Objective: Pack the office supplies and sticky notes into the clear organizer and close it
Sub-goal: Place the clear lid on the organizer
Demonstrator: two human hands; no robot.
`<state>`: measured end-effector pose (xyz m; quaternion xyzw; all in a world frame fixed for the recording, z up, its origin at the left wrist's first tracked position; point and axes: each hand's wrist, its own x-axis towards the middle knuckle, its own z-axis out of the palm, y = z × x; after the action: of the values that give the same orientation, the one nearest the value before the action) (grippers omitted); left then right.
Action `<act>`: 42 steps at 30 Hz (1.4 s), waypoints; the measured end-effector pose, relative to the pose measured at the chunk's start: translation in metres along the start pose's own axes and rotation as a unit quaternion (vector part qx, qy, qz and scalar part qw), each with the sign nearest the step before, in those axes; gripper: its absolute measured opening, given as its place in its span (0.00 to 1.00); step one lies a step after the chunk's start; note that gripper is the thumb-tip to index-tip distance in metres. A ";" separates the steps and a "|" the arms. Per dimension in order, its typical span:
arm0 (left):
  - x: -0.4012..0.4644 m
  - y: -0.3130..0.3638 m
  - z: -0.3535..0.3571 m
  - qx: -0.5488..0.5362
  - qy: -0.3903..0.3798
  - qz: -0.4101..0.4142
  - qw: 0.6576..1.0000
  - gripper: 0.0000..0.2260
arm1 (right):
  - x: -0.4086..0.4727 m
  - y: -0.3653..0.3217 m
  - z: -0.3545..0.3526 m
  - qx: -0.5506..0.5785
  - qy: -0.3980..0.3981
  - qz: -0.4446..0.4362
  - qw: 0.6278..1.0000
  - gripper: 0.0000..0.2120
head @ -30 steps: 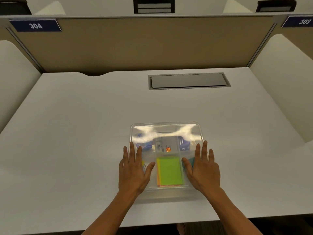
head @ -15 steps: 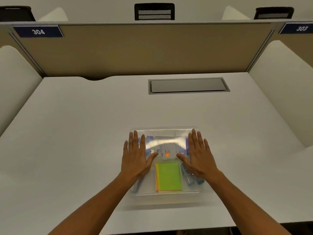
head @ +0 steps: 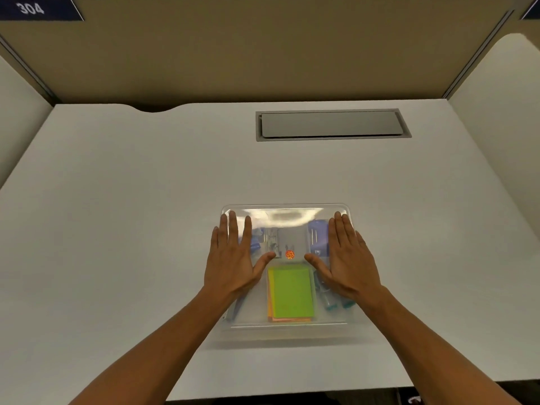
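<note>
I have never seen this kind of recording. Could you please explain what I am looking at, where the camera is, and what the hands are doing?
There is no machine. A person wears one camera on the head, looking down at their own bare arms. On the white desk lies a clear box with its lid on. Through it you see green sticky notes, something blue and a small orange object. The left hand and right hand lie flat and open on the lid. Neither hand grips anything. Behind is a grey cover plate.

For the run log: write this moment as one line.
stage: closing | left hand: flat on lid | right hand: flat on lid | clear organizer: on desk | sticky notes: inside
</note>
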<state>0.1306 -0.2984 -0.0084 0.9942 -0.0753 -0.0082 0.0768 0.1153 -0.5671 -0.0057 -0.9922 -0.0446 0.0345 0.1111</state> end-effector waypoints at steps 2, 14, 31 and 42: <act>0.003 -0.001 0.001 0.000 -0.002 -0.001 1.000 0.43 | 0.005 0.000 0.000 -0.006 0.009 0.003 1.000 0.49; 0.009 -0.003 0.003 -0.010 0.001 -0.008 1.000 0.42 | 0.015 0.003 0.003 -0.014 0.024 -0.004 1.000 0.47; 0.034 -0.028 0.004 -0.010 -0.012 -0.043 0.999 0.43 | 0.051 -0.014 0.002 -0.007 -0.029 -0.020 0.999 0.49; 0.038 -0.059 -0.018 -0.014 -0.024 -0.028 0.999 0.44 | 0.063 -0.052 -0.007 -0.024 -0.062 -0.023 0.998 0.50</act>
<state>0.1773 -0.2440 0.0004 0.9943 -0.0487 -0.0350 0.0881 0.1743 -0.5119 0.0093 -0.9892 -0.0747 0.0928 0.0850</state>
